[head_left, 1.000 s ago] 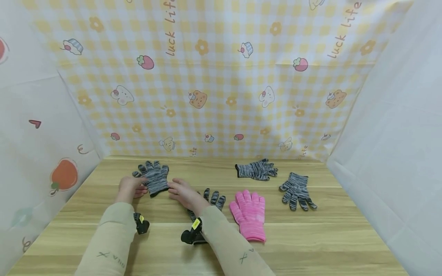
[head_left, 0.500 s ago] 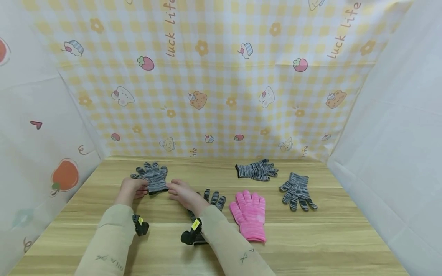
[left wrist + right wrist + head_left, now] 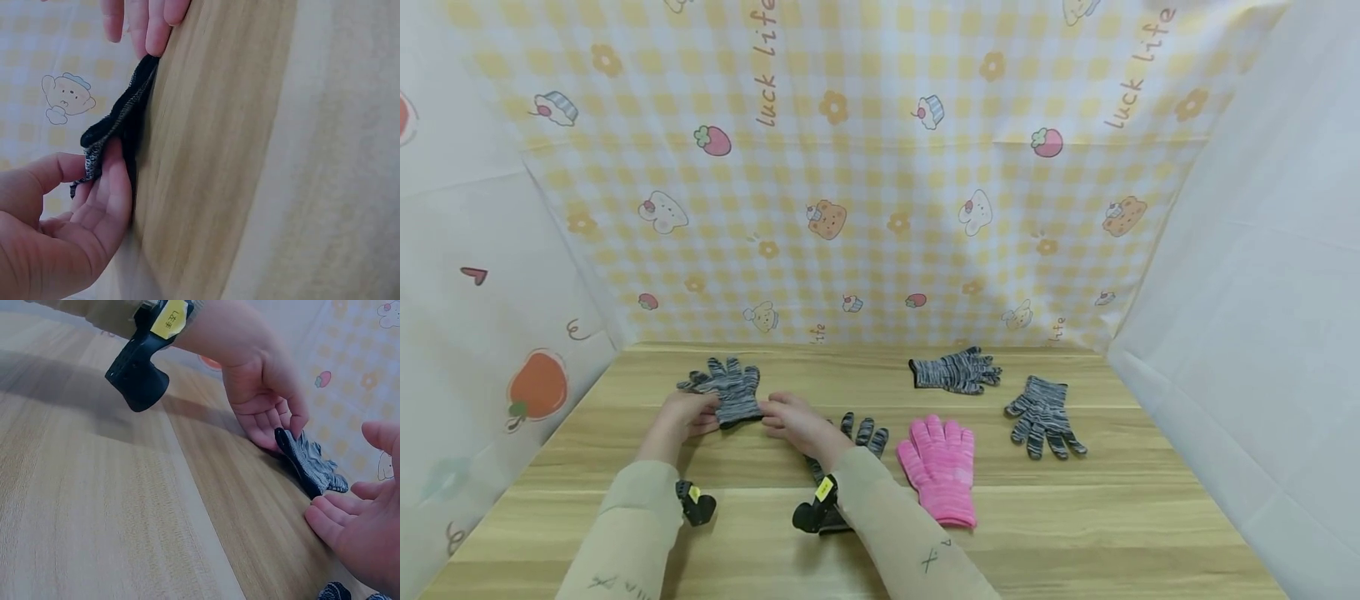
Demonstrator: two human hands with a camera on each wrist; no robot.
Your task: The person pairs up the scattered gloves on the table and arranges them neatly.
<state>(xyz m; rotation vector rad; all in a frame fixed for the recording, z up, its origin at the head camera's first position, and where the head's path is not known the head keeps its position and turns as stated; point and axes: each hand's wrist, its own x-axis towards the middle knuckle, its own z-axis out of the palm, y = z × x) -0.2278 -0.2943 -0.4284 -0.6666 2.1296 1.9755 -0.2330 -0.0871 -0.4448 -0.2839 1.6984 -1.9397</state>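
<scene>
A grey-and-black knitted glove [image 3: 736, 393] lies at the back left of the table, its fingers pointing to the back wall and its black cuff towards me. My left hand [image 3: 683, 418] pinches its left side. In the left wrist view the thumb is above the fabric and the fingers [image 3: 115, 181] are under it, lifting part of the cuff. With nearly straight fingers, my right hand [image 3: 801, 429] touches the right corner of the cuff. In the right wrist view the glove [image 3: 307, 461] lies between both hands.
A second grey glove [image 3: 865, 435] lies partly under my right forearm. Beside it is a pink glove [image 3: 942, 475]. Two more grey gloves lie on the right, one sideways [image 3: 955, 372] and one fingers-forward [image 3: 1047, 417]. Patterned cloth [image 3: 880, 183] hangs behind the wooden table [image 3: 1112, 517].
The glove has shifted slightly left and turned a little, with my left hand still holding its side. My right hand has stayed at the cuff corner. The other gloves have not moved.
</scene>
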